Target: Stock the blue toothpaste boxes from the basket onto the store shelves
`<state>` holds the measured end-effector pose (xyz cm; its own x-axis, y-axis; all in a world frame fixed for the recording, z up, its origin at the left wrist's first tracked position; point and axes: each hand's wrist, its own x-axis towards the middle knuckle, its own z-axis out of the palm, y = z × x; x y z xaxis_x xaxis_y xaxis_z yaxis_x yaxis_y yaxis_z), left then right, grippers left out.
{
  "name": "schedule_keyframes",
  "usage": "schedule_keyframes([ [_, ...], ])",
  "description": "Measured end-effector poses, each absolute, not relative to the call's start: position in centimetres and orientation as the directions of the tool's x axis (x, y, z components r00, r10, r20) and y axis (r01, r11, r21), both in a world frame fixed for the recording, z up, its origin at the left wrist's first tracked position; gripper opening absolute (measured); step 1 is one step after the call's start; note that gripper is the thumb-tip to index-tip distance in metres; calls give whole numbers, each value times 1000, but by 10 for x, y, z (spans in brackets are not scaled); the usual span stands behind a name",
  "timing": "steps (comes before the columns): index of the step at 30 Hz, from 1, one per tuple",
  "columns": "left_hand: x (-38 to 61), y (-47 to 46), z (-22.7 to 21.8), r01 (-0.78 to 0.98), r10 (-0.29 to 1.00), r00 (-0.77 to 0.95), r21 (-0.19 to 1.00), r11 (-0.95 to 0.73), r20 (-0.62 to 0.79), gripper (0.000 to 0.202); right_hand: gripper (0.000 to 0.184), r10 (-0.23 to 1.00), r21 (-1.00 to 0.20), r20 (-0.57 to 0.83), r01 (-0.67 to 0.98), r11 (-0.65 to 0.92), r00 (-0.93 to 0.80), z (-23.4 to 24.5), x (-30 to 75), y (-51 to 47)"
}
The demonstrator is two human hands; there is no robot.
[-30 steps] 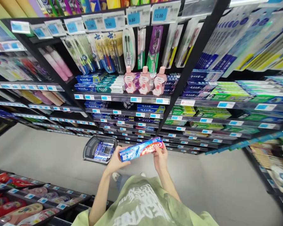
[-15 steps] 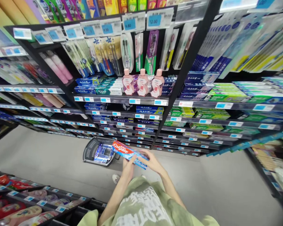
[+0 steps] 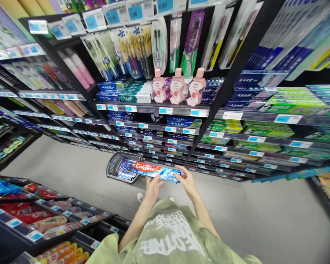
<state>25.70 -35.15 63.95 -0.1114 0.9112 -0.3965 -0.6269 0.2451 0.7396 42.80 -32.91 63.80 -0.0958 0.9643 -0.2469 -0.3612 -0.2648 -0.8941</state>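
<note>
A red and blue Colgate toothpaste box (image 3: 157,171) is held in front of my body, its long side nearly level and its printed face turned up. My left hand (image 3: 153,187) grips its lower edge near the middle, with the thumb on the face. Around the right end of the box my right hand (image 3: 186,180) is closed, fingers along the top edge. Behind the box's left end, a dark grey shopping basket (image 3: 113,165) stands on the floor with blue and white packages (image 3: 127,169) in it. The box hides part of the basket.
Ahead rises a black shelf unit with hanging toothbrushes (image 3: 137,51), three pink mouthwash bottles (image 3: 177,88) and stacked toothpaste boxes (image 3: 228,125). Another shelf (image 3: 41,216) with slippers and orange-yellow packs stands at my lower left. Grey floor (image 3: 236,212) stretches to the right.
The toothpaste box has turned from a slant to nearly level, with more of its face showing. Both hands have shifted with it. The view has moved left and closer to the shelf.
</note>
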Motion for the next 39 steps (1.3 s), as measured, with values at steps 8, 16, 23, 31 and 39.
schedule_keyframes([
  [8, 236, -346, 636, -632, 896, -192, 749, 199, -401, 46, 59, 959, -879, -271, -383, -283, -86, 635, 435, -332],
  [16, 197, -362, 635, -432, 945, -193, 887, 161, -265, 69, 54, 933, -870, -355, -384, -310, 52, 611, 447, -333],
  [23, 196, -361, 634, -308, 967, -146, 938, 158, -211, 72, 44, 783, -669, -615, -466, -579, -90, 597, 445, -337],
  [31, 189, -354, 621, -43, 955, -161, 968, 247, -251, 52, 48, 723, -555, -655, -508, -659, -222, 590, 442, -369],
  [39, 198, -362, 607, -109, 907, -65, 907, 408, -416, 51, 44, 781, -704, -622, -471, -531, 49, 580, 447, -372],
])
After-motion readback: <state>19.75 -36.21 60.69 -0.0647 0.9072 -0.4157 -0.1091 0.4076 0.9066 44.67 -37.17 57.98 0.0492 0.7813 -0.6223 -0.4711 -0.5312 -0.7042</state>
